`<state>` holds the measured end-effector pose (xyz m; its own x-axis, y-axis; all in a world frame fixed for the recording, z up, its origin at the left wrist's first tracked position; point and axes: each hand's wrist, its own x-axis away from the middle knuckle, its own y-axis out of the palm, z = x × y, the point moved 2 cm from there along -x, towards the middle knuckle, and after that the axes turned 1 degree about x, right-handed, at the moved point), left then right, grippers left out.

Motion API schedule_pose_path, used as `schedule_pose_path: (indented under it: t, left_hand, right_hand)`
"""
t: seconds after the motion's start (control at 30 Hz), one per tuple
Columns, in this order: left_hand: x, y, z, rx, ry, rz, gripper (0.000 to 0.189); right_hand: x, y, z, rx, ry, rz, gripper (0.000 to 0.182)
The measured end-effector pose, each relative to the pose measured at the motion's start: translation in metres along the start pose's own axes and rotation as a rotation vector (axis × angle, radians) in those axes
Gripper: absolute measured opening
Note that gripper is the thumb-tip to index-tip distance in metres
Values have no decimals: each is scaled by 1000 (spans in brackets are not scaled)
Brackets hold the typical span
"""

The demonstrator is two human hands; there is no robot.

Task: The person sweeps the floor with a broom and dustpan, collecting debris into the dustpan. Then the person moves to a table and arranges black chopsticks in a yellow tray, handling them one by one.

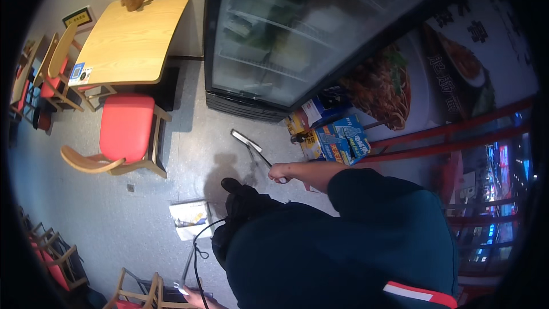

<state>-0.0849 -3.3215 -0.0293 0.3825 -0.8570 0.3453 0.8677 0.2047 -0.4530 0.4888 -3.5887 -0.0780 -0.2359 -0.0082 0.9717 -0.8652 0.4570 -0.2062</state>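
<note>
My right hand [279, 172] is closed around the handle of a long-handled broom or floor squeegee [246, 140], whose narrow, pale head with dark edging rests on the grey floor. At the lower edge of the view, my left hand [195, 297] grips the upper end of a thin metal handle. That handle runs to a white long-handled dustpan [190, 219] with a printed patch, standing on the floor beside my legs. The pan and the broom head are apart, with my dark shoe [231, 185] between them. What the pan holds cannot be told.
A glass-door drinks cooler [274, 38] stands ahead of the broom, with cartons [339, 137] beside it. A red-seated wooden chair [128, 124] stands by a wooden table [133, 38]. More chairs [55, 262] are at lower left. A black cable [196, 257] hangs near the dustpan handle.
</note>
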Motion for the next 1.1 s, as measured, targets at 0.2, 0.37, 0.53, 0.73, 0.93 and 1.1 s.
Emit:
schedule_pose_path:
  t: [0.2,0.37,0.53,0.73,0.93,1.1]
  left_hand:
    - [3,50,66,-160,19,-5,32]
    - [-14,123,110,-199,62,-123,32]
    - [-52,190,153,-218,125,-268,32]
    - [-141,216,196,-197,190,-382,32]
    - [-257,208,253,-151,267,-476,32]
    - [-338,209,292,-144,289,-534,32]
  right_hand:
    - [-92,12,-15,257,114,-48,13]
    - [-103,4,-34,342,85,-52,33]
    - [-101,-3,-5,258,-198,67,33]
    - [-31,52,-39,260,-508,30,15]
    - [4,160,-92,365,-392,231,23]
    - [19,240,-137,479,-238,141,35]
